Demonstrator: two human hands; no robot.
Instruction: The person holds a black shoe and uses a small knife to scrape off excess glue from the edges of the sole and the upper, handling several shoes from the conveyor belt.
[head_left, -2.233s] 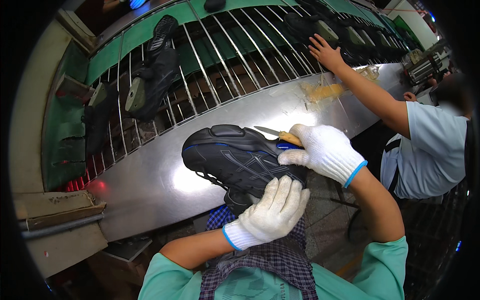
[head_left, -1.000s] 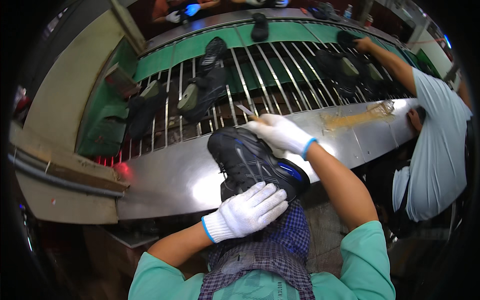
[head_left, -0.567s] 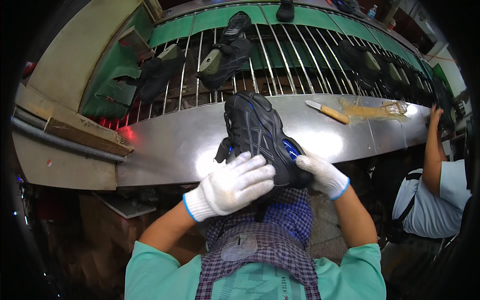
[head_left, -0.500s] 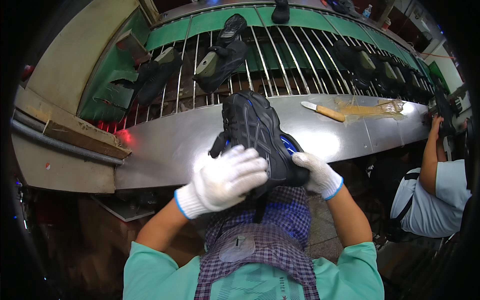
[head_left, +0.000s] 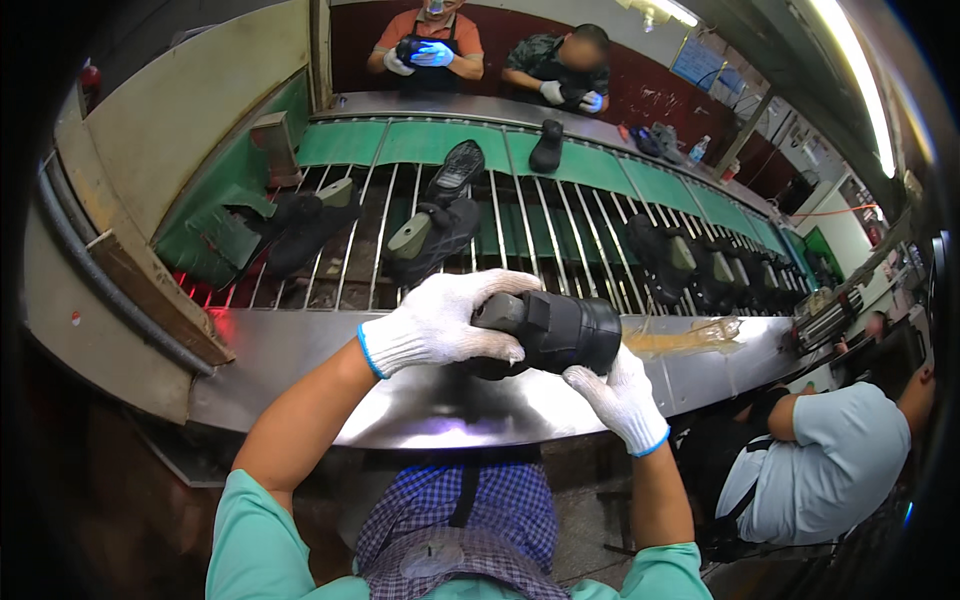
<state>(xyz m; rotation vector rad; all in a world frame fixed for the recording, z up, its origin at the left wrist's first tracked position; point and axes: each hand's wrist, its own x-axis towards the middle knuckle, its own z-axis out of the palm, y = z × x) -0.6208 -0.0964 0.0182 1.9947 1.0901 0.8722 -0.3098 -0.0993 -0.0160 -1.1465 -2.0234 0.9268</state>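
I hold a black sports shoe (head_left: pixel 560 330) on its last, lifted above the shiny metal bench (head_left: pixel 330 350) in front of me. My left hand (head_left: pixel 440 322), in a white knit glove with a blue cuff, wraps over the shoe's left end from above. My right hand (head_left: pixel 618 395), gloved the same way, supports the shoe from below at its right end. The shoe's back end faces me, so its upper is mostly hidden.
Behind the bench runs a barred conveyor (head_left: pixel 500 220) with green panels, carrying several black shoes (head_left: pixel 432 235) on lasts. Two people (head_left: pixel 560 75) work at the far side. A person in a light blue shirt (head_left: pixel 835 470) sits at my right. Yellowish glue residue (head_left: pixel 690 338) lies on the bench.
My head has tipped up and the far side of the line came into view. The shoe has been lifted and turned end-on toward me, both hands still on it. The knife was laid down earlier.
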